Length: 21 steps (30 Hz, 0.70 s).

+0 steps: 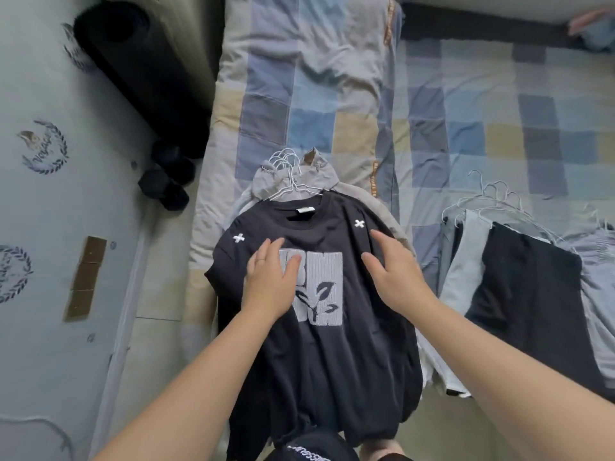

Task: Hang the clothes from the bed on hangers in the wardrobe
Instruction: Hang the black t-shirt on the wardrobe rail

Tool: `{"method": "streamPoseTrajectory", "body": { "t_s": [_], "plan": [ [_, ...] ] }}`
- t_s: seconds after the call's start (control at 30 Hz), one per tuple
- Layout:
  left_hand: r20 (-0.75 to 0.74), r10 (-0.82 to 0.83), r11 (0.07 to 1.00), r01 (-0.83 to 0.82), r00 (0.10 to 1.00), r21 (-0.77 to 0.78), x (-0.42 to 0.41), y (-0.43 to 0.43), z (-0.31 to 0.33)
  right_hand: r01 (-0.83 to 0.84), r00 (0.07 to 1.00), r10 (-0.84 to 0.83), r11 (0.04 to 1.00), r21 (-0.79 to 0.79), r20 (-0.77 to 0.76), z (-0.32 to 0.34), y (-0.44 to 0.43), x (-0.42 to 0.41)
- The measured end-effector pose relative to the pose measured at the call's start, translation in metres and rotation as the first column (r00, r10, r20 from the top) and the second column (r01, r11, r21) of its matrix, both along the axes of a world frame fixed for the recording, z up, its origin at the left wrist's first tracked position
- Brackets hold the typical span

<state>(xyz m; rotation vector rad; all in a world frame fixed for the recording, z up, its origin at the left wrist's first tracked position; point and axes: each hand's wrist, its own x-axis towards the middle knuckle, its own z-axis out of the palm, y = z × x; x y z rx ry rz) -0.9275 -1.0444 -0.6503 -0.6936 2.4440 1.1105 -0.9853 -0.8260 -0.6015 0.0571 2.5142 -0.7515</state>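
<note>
Both hands lie flat and open on the chest of a black T-shirt (pixel 332 344), fingers spread, gripping nothing. The left hand (pixel 271 281) covers the left edge of the shirt's pale print (pixel 319 287); a thin ring (pixel 260 260) shows on one finger. The right hand (pixel 396 271) presses the cloth at 3 o'clock of the print, near the shoulder.

The print is a pale, ribbed-looking rectangle with blocky letters, partly hidden by the left hand and not readable, and a dark leafy sprig cut into it. A small white cross (pixel 238 238) sits on one shoulder and another at the other shoulder (pixel 358 223). A white neck label (pixel 305 209) shows inside the collar; its writing is too small to read.

The shirt is soft matte jersey, lying flat on the bed's checked quilt (pixel 316 94) of blue, grey and tan squares. At 12 o'clock of the collar, thin white wire hangers (pixel 289 171) rest on a crumpled grey hooded garment (pixel 293 184) under the shirt.

At 3 o'clock, well apart, lies a second pile of clothes (pixel 519 294), grey and black, with more wire hangers (pixel 492 197) on top. At 9 o'clock, a pale surface carries a wreath emblem (pixel 45 149) reading "Voyage".
</note>
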Motion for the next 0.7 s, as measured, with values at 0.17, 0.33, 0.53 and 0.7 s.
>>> {"method": "streamPoseTrajectory", "body": {
  "t_s": [0.17,0.33,0.53,0.7],
  "plan": [
    [-0.040,-0.158,0.987,0.156,0.987,-0.038,0.031,0.039,0.043,0.067,0.997,-0.065,0.997,0.024,-0.052,0.041,0.027,0.043],
    [-0.047,-0.368,0.918,0.355,0.929,-0.175,0.050,0.093,0.078,0.066,0.983,-0.047,0.993,0.103,-0.176,0.065,0.063,0.085],
    [-0.055,-0.562,0.808,0.534,0.825,-0.251,0.075,0.170,0.103,0.143,0.962,-0.105,0.980,0.137,-0.251,0.095,0.130,0.136],
    [-0.117,-0.623,0.776,0.592,0.773,-0.220,0.109,0.249,0.117,0.243,0.948,-0.216,0.965,0.098,-0.232,0.106,0.215,0.190]
  ]
}}
